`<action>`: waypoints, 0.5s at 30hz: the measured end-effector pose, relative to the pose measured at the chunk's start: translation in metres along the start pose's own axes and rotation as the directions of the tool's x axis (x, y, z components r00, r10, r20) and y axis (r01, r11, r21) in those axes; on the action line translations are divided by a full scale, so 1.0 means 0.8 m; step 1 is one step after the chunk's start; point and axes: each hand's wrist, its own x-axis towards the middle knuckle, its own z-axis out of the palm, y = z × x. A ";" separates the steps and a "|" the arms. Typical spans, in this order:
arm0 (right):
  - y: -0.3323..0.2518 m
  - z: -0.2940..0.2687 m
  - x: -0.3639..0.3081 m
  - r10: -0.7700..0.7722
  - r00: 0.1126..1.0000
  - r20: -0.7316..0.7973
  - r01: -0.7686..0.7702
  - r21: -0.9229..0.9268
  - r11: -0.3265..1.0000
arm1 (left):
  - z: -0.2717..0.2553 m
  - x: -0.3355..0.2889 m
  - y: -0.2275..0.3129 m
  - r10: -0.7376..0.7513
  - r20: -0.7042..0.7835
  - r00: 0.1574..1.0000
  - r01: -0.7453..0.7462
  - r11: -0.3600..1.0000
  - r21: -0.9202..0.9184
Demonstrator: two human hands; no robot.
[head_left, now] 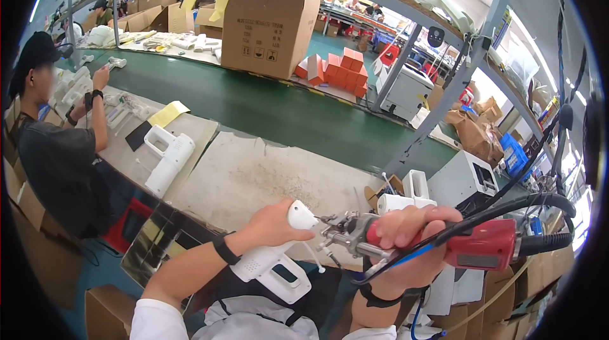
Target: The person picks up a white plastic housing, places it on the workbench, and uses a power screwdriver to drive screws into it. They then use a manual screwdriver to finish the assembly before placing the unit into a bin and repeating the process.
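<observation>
My left hand [274, 224] is wrapped round the upper end of a white plastic device housing [259, 264], which has a loop handle and vent holes. The housing is tilted, and a thin white cord with a small tip hangs beside it. My right hand [409, 238] grips a red powered screwdriver [485, 245] with a black cable and a blue hose. Its metal screw-feed head [347, 235] points left, at the housing's round end; whether they touch I cannot tell. Another white housing [399, 202] lies behind my right hand.
A green conveyor belt [266, 108] runs behind the worn workbench [247, 165]. A co-worker [57, 143] sits at left, near another white housing [170, 161]. Beyond the belt are a large carton [266, 29] and orange boxes [346, 70]. A white machine [460, 178] and metal post stand right.
</observation>
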 end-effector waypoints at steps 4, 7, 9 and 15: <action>0.006 0.002 -0.012 0.035 0.991 0.131 -0.030 -0.040 0.999 | 0.023 0.003 0.001 -0.047 -0.012 0.999 0.047 0.998 0.047; 0.009 -0.006 -0.029 0.077 0.994 0.083 -0.084 0.082 0.993 | 0.038 0.001 -0.004 0.005 -0.094 0.996 -0.004 1.000 0.012; 0.007 -0.013 -0.034 0.070 0.992 0.109 -0.081 0.108 0.991 | 0.037 -0.007 0.011 -0.051 -0.019 0.999 0.051 0.998 0.027; 0.014 -0.016 -0.039 -0.022 0.984 0.175 -0.012 0.190 0.982 | 0.044 -0.017 0.010 -0.043 -0.039 0.998 0.041 0.998 -0.037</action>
